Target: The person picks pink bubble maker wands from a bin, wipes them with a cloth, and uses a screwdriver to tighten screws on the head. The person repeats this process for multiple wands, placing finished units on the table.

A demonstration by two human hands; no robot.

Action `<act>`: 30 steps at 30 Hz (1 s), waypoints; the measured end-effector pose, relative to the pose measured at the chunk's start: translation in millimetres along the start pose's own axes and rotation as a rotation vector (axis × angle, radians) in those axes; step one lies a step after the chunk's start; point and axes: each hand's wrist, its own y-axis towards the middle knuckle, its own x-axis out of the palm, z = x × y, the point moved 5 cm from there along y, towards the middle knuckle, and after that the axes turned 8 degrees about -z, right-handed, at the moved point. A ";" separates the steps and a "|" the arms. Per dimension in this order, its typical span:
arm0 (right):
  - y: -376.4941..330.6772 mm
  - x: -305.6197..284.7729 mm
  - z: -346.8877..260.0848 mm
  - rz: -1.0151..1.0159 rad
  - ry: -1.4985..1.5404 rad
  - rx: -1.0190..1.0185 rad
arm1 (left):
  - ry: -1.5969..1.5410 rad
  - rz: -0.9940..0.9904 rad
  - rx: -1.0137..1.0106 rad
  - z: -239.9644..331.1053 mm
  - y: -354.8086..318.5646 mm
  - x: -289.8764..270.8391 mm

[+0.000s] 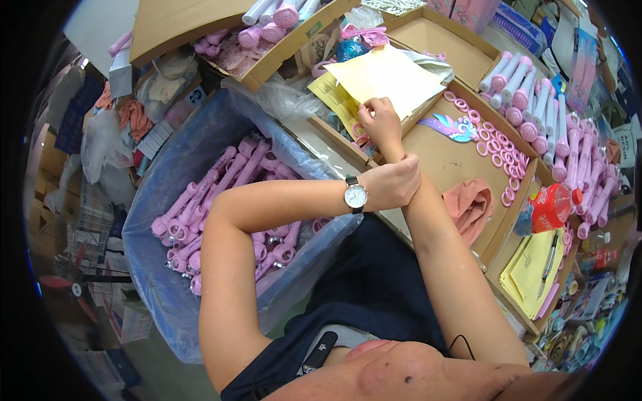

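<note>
One big blue-lined bin (157, 314) stands left of a cardboard tray (438, 160); at the tray's far corner lies yellow paper (384, 77). The right hand (380, 123) curls its fingers at the near edge; gripping or not, I can't tell. The left hand (394, 184) clasps the right wrist (393, 151).

Through my remote head view I made out pale lettering on the red label of the bottle (554, 208), a short dark scribble of handwriting on the yellow pad (523, 274), and rows of fine print on the yellow sheet (332, 100), which were too small for me to read. I also saw dark capitals on the white packet (628, 142) near the right rim, tiny marks around the watch (356, 196) dial, and a small pale emblem on the black clip (324, 349). The box (287, 57) bore a green label that stayed illegible to me.
</note>
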 end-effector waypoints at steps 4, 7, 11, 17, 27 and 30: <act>-0.6 1.6 1.0 0.015 -0.020 -0.026 | -0.076 0.060 -0.078 1.0 -4.7 1.7; -0.6 3.2 6.2 0.033 0.020 0.002 | -0.277 0.156 -0.144 -8.3 -18.1 8.7; 2.1 1.8 10.8 0.113 0.033 -0.014 | -0.628 0.399 -0.560 -61.5 -63.7 43.6; 4.1 2.3 15.3 0.120 0.059 0.008 | -0.503 -0.223 -1.090 -136.1 -123.2 157.3; 4.5 4.7 14.1 0.120 0.031 0.011 | -0.890 -0.348 -1.422 -151.3 -135.2 215.5; 4.2 4.6 14.7 0.130 0.037 0.003 | -0.764 -0.159 -1.397 -156.2 -135.7 206.9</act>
